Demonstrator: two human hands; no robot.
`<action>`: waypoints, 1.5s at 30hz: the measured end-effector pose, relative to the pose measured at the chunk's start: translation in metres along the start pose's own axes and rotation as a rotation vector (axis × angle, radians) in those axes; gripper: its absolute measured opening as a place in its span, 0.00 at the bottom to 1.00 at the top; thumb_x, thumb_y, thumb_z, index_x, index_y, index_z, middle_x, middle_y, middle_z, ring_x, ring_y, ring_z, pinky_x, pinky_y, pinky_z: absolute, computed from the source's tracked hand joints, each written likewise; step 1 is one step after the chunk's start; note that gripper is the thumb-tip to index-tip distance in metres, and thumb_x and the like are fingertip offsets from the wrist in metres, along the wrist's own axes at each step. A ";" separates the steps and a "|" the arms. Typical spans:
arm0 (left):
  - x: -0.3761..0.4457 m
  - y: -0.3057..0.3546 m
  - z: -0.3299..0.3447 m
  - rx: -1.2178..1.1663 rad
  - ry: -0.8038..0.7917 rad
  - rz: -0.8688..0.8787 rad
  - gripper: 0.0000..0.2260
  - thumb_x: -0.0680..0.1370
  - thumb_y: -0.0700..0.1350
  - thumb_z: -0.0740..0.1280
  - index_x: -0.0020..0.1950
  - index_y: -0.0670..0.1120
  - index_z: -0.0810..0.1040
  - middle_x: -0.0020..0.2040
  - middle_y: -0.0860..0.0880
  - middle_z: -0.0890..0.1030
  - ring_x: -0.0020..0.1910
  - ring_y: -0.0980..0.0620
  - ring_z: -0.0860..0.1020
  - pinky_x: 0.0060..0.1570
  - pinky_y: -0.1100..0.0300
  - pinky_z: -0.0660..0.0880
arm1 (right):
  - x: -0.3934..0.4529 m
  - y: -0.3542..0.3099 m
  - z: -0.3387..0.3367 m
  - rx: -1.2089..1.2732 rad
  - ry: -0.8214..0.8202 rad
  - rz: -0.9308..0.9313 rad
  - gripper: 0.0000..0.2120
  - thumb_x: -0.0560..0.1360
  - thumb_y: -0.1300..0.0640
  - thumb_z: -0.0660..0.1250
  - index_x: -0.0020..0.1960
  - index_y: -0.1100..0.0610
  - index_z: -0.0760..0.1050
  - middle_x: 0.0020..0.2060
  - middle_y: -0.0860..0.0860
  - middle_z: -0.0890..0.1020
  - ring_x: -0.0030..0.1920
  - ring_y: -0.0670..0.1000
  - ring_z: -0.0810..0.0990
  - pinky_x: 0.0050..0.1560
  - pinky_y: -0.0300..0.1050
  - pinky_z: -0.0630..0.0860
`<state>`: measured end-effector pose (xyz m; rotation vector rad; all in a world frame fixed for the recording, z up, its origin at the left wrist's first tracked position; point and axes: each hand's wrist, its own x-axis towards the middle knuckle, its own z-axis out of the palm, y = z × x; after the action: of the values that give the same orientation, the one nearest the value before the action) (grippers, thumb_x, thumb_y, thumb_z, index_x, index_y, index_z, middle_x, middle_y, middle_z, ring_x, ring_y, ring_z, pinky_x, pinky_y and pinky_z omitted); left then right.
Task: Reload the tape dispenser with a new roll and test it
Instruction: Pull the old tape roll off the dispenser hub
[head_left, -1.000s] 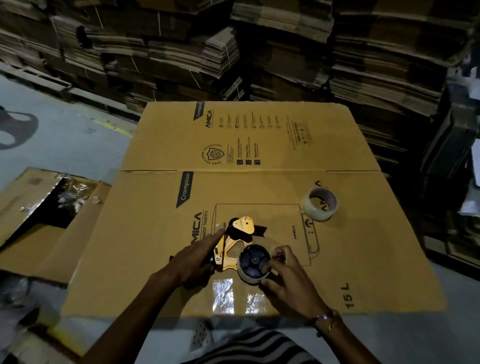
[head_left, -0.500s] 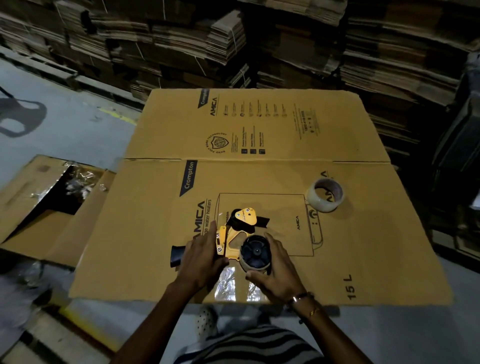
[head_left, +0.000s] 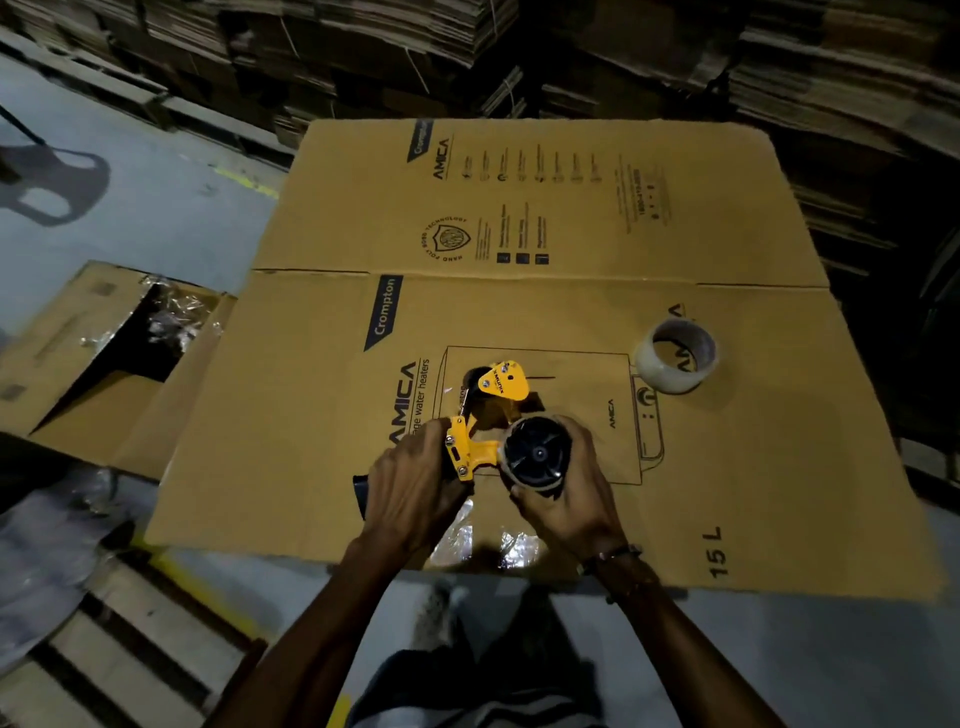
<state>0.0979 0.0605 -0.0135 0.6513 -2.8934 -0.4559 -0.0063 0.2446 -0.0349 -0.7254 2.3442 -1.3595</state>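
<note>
On the flattened carton (head_left: 519, 218), left hand (head_left: 415, 483) is gripping the tape dispenser (head_left: 483, 426), right hand (head_left: 566, 499) fingers (head_left: 584, 447) curling round its mounted roll (head_left: 537, 457); spare roll (head_left: 678, 356) lying apart.

Yellow tape dispenser (head_left: 475, 431) lies on its side, a near-spent roll (head_left: 537, 456) on its black hub; clear tape roll (head_left: 675, 356) lies flat, well apart to its right.

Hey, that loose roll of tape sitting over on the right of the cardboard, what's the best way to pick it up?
Probably from above. The tape roll lies flat on the cardboard sheet with its open core facing up, apart from the dispenser and both hands. Drop a thumb into the core, fingers outside the near wall, and pinch that wall; the right hand is closer.
</note>
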 end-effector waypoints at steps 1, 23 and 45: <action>-0.001 0.002 -0.001 -0.007 0.023 0.012 0.30 0.65 0.51 0.79 0.57 0.48 0.65 0.39 0.45 0.79 0.30 0.46 0.73 0.29 0.57 0.70 | 0.001 0.000 -0.001 0.012 0.023 0.005 0.42 0.65 0.52 0.78 0.73 0.47 0.59 0.67 0.44 0.69 0.66 0.46 0.72 0.64 0.46 0.76; 0.047 -0.003 -0.055 -0.635 -0.352 -0.042 0.24 0.63 0.59 0.78 0.53 0.51 0.77 0.45 0.53 0.84 0.39 0.52 0.83 0.40 0.59 0.79 | 0.039 -0.030 -0.039 0.071 0.073 -0.143 0.41 0.65 0.34 0.72 0.73 0.48 0.64 0.66 0.46 0.75 0.65 0.46 0.75 0.63 0.50 0.77; -0.002 -0.017 -0.004 -0.729 -0.298 0.100 0.27 0.62 0.58 0.78 0.55 0.48 0.76 0.48 0.46 0.87 0.40 0.43 0.86 0.48 0.46 0.82 | -0.004 0.031 -0.029 0.129 0.051 -0.346 0.40 0.64 0.33 0.69 0.73 0.44 0.66 0.64 0.44 0.77 0.60 0.43 0.80 0.53 0.44 0.81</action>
<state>0.1073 0.0455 -0.0154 0.3308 -2.6670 -1.5898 -0.0262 0.2793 -0.0476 -1.1056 2.2140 -1.6700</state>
